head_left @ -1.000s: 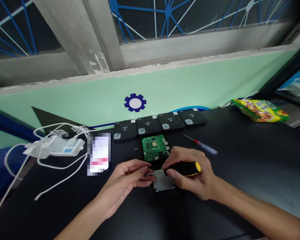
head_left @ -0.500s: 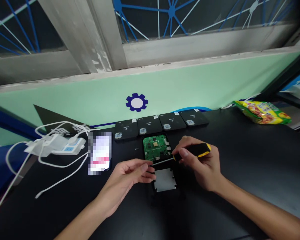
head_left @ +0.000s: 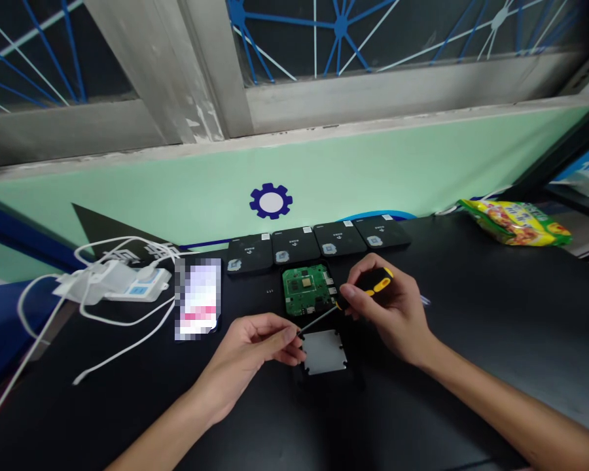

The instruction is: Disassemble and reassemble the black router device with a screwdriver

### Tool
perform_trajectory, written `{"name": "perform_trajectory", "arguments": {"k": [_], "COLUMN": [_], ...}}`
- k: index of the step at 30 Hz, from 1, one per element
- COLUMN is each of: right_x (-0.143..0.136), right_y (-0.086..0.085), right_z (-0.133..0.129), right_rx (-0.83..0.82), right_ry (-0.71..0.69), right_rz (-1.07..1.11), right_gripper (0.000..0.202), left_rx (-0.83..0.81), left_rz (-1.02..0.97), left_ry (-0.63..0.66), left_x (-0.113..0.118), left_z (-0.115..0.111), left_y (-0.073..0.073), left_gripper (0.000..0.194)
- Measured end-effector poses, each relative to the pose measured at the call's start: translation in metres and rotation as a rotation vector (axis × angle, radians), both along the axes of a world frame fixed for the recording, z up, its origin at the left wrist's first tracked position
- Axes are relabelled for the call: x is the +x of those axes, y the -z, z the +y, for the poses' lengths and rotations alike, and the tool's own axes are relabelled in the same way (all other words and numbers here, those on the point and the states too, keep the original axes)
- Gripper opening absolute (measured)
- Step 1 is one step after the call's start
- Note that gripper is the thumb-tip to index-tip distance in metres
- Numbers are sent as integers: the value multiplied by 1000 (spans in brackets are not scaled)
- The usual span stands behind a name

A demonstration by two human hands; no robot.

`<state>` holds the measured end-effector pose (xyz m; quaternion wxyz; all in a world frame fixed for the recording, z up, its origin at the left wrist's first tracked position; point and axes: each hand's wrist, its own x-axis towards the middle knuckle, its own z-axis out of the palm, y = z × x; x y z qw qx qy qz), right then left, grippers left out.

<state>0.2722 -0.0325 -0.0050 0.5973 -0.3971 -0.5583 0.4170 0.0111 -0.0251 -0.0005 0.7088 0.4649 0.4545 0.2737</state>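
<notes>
My right hand (head_left: 390, 311) is closed round the black and yellow handle of a screwdriver (head_left: 381, 282). The screwdriver's thin shaft slants down to the left, over the near edge of a green circuit board (head_left: 300, 297) in a black case. Its tip meets the pinched thumb and fingers of my left hand (head_left: 262, 340). Whatever sits between those fingertips is too small or hidden to make out. Just beside these fingers, below the board, lies a black cover with a square silvery metal plate (head_left: 324, 353) on it.
Several flat black boxes (head_left: 294, 246) with stickers stand in a row behind the board. On the left are a phone (head_left: 200, 294) and a white power strip (head_left: 144, 286) with looped cables. A yellow-green snack bag (head_left: 517, 224) lies at the far right. Tiny screws (head_left: 269, 291) lie left of the board.
The screwdriver's handle has swung up and tilted more steeply, with its tip slightly lower at my left fingertips. My left hand has barely moved.
</notes>
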Motion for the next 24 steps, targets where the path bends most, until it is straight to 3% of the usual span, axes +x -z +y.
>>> {"name": "perform_trajectory", "arguments": {"k": [4,11,13,18,21,24], "right_x": [2,0,-1,-5,-6,-7], "right_y": [1,-1,-3,-12,-17,-19], "right_z": [5,11,10,4,1,-1], "right_rx": [-17,-213,-234,-293,-356,-415], "right_ry": [-26,-363,-434,-559,-653,-738], "right_rz": [8,432,515,712,813,883], "right_gripper": [21,13,17,5,6,6], "left_rx": [19,41,59,129,167,211], "left_rz": [1,-47,-39,-1,-49,-210], "left_ry": [15,2,-5,-11,44,134], "left_x": [2,4,6,9,9,8], "left_z": [0,-3,-4,-11,-15,-17], "left_y": [-1,1,1,3,4,1], "left_gripper": [26,27,30,32,43,66]}}
